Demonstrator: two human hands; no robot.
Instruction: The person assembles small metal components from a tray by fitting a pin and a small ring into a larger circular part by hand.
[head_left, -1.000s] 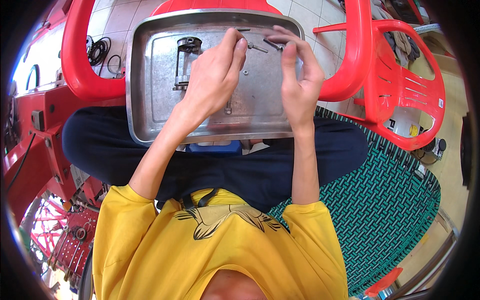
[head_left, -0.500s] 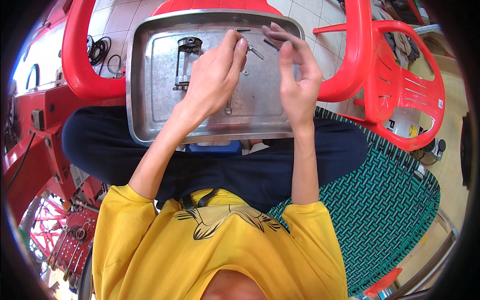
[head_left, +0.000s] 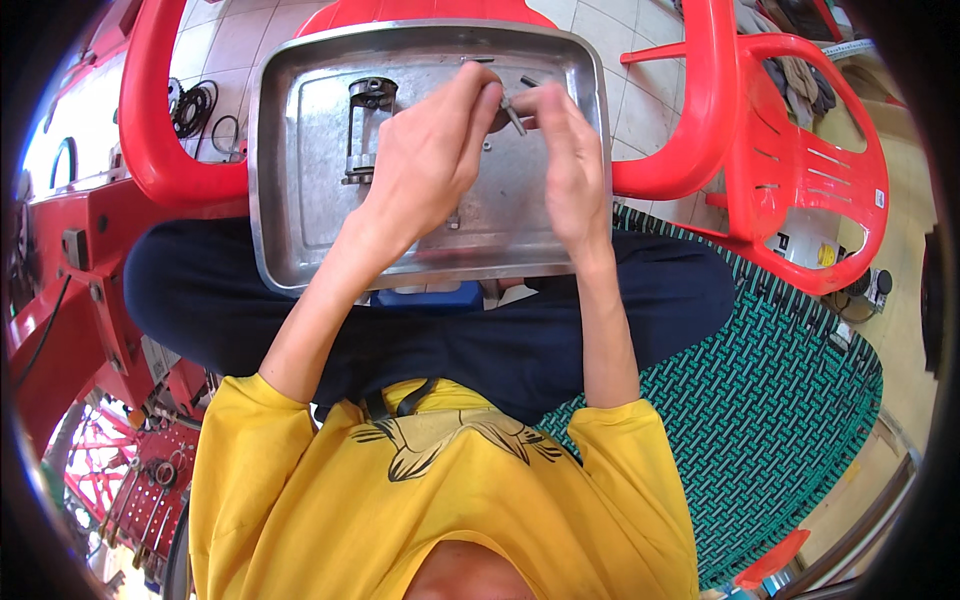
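My left hand (head_left: pixel 430 150) is closed on a small dark metal part, mostly hidden behind its fingers. A slim bolt (head_left: pixel 515 122) sticks out from that part to the right. My right hand (head_left: pixel 577 170), somewhat blurred, has its fingers curled in against the bolt. Both hands are over a shallow metal tray (head_left: pixel 275 200) on my lap. In the tray, left of my hands, lies a cylindrical metal frame (head_left: pixel 360 135) with ring-like ends. A small nut (head_left: pixel 487 146) lies between my hands, and another bolt (head_left: pixel 454 221) rests nearer to me.
Two short metal pins, one (head_left: pixel 478 60) at the tray's far side and a darker one (head_left: pixel 529 81) to its right, lie beyond my hands. Red plastic chairs (head_left: pixel 810 160) stand ahead and right. Red machinery (head_left: pixel 95 270) is on the left, a green woven seat (head_left: pixel 770 420) on the right.
My right hand has moved left and its fingers have closed in from an open pose to the bolt at my left hand. The left hand has stayed nearly in place.
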